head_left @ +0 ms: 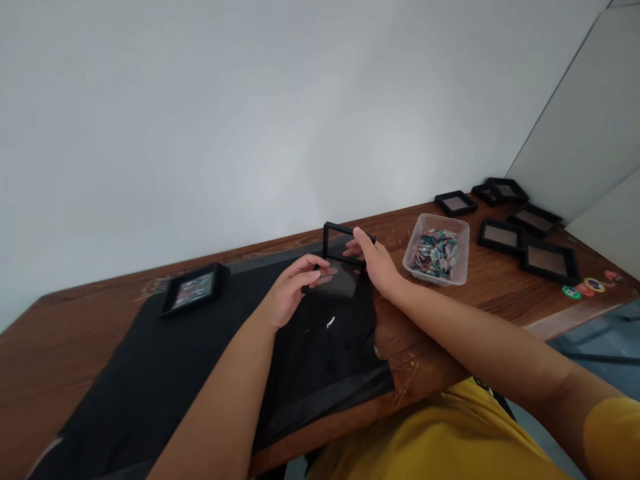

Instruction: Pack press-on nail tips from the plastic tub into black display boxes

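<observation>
A thin black frame with a clear window (340, 228) stands upright at its back, with a clear panel (336, 280) lying or tilted in front of it over the black mat (320, 360). My right hand (377, 263) grips the frame's right side, thumb at the top edge and fingers seen through the window. My left hand (295, 288) is closed on the left edge of the clear panel, with thumb and fingers pinched together. On the mat below lies a small white scrap (331, 322).
A clear plastic tub (463, 250) of small wrapped coloured pieces stands right of my right hand. Several black frames (550, 260) lie at the far right, near round stickers (594, 285). Another black frame with coloured contents (194, 291) lies at the left. A wall rises behind the table.
</observation>
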Action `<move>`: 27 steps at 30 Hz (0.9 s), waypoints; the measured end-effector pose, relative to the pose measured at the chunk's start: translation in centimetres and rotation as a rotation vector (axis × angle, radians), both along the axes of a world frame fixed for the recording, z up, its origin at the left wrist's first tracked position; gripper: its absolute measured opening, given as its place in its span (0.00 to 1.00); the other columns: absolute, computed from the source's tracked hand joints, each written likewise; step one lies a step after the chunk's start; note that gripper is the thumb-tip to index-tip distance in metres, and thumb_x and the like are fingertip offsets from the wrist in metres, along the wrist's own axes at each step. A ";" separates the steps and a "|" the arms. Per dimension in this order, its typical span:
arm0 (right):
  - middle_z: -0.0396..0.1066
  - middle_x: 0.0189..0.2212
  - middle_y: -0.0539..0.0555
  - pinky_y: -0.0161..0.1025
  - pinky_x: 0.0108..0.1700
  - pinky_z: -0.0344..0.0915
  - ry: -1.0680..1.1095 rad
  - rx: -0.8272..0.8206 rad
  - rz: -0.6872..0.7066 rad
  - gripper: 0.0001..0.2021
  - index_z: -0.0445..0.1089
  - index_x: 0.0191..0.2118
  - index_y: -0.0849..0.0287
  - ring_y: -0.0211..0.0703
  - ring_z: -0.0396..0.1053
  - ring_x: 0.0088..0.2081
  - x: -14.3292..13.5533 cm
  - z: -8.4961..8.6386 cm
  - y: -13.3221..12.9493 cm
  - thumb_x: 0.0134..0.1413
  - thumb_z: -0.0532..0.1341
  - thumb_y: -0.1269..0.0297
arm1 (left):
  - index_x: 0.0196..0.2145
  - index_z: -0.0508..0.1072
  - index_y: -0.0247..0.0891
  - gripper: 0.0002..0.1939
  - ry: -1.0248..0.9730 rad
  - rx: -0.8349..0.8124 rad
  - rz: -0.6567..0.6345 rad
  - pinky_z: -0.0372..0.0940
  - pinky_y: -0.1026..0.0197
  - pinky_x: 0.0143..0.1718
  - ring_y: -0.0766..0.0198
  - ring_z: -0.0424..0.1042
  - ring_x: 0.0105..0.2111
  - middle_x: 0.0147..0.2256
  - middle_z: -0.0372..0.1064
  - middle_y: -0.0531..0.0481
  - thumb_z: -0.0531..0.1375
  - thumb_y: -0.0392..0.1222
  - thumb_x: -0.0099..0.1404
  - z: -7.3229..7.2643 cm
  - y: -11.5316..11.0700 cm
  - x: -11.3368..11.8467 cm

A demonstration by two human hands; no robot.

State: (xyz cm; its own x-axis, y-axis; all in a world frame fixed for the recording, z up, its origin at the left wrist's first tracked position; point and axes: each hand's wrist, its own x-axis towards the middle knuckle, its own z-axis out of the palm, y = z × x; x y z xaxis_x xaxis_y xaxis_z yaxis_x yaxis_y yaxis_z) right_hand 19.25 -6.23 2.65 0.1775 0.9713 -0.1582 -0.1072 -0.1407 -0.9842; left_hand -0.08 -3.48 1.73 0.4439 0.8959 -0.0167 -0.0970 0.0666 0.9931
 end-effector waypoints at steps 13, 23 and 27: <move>0.77 0.48 0.59 0.49 0.51 0.73 -0.112 0.011 0.103 0.29 0.72 0.48 0.56 0.53 0.74 0.51 -0.5 -0.5 -0.3 0.61 0.57 0.33 | 0.41 0.81 0.42 0.20 0.304 0.204 -0.039 0.74 0.50 0.45 0.51 0.77 0.41 0.41 0.79 0.46 0.73 0.51 0.51 -1.2 0.7 -0.4; 0.49 0.73 0.64 0.57 0.74 0.43 -0.630 0.413 0.118 0.36 0.48 0.72 0.58 0.58 0.45 0.74 -0.7 4.2 -5.7 0.65 0.60 0.50 | 0.40 0.84 0.46 0.23 0.469 0.428 0.183 0.65 0.40 0.59 0.42 0.76 0.47 0.43 0.81 0.45 0.68 0.64 0.54 -1.8 1.7 -1.2; 0.72 0.54 0.56 0.54 0.64 0.59 -0.767 0.520 0.218 0.21 0.69 0.56 0.51 0.55 0.67 0.60 3.9 8.4 -6.2 0.74 0.45 0.50 | 0.44 0.83 0.47 0.27 0.523 0.429 0.172 0.64 0.39 0.60 0.41 0.74 0.50 0.47 0.79 0.44 0.68 0.66 0.53 -2.0 1.5 -0.9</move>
State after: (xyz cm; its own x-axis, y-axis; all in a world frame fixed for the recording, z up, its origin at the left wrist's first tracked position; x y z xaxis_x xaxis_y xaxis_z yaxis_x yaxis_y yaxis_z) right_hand 23.14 -12.42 11.02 -0.1404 0.9111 0.3876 0.5704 0.3944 -0.7205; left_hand -0.99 -1.94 -0.23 0.3254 0.9280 0.1815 0.4272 -0.3155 0.8473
